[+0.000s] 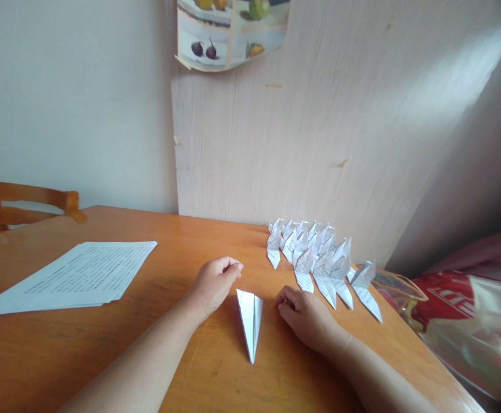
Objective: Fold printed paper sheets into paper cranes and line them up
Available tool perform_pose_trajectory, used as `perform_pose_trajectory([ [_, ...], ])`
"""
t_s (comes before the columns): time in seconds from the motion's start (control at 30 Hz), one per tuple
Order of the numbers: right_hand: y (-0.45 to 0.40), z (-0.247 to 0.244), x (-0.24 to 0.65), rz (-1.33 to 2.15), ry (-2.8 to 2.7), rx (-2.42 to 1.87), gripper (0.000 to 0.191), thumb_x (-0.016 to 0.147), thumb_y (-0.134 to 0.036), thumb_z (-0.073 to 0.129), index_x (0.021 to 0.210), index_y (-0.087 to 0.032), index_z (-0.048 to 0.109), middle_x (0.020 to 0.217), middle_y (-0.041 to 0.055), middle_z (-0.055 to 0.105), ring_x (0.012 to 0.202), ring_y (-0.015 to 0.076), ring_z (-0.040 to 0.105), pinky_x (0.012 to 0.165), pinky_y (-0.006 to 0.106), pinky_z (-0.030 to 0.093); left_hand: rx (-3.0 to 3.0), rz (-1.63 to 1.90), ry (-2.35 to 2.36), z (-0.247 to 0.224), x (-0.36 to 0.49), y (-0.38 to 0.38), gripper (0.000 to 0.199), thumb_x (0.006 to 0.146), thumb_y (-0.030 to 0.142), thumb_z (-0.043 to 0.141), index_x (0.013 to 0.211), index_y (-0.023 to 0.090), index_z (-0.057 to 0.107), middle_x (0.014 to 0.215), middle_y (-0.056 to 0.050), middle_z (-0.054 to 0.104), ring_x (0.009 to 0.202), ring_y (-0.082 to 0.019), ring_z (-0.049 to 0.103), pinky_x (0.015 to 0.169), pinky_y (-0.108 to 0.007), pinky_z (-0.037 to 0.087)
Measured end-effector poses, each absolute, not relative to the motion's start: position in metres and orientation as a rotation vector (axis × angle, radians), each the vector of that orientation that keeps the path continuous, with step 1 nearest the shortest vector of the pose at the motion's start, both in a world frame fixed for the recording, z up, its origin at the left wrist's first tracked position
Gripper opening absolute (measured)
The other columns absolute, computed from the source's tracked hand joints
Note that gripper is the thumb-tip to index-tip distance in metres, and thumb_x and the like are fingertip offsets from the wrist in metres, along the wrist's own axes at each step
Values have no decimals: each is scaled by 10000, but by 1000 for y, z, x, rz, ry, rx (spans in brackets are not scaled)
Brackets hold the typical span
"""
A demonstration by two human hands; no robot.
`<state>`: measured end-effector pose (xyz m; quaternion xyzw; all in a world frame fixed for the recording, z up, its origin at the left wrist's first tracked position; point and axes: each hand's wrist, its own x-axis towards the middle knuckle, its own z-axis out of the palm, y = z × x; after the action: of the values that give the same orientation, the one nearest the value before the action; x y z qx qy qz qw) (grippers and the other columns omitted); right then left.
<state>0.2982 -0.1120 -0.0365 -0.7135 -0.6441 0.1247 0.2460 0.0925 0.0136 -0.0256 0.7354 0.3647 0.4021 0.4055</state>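
Observation:
A narrow wedge of folded paper point(250, 324) lies on the wooden table between my two hands, its sharp tip pointing toward me. My left hand point(216, 284) is just to its upper left, the fingers curled in and the thumb laid against them, with nothing seen in it. On the right, my right hand point(306, 315) rests loosely closed on the table, a short gap away from the folded paper. Neither hand touches the paper. Beyond my right hand stand several folded paper figures point(304, 269) with printed text, set in rows.
A stack of printed sheets point(86, 275) lies at the left of the wooden table point(190, 235). Behind it is a wooden chair point(30, 198). Red and white bags point(457, 310) sit past the table's right edge. A fruit poster point(233, 34) hangs on the wall.

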Motion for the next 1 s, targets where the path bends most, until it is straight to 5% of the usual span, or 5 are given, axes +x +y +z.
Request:
perform_pose_trajectory([
  [1.0,-112,-39,301,350,-1801,-1959,137,846,-194,497,844,-230,629,725,7,687,684,175,611,621,277,365,1859,937,896,-23,92,9,305,882,435,542,789,170,661,770,-39,680,773,-198,626,722,-304,452],
])
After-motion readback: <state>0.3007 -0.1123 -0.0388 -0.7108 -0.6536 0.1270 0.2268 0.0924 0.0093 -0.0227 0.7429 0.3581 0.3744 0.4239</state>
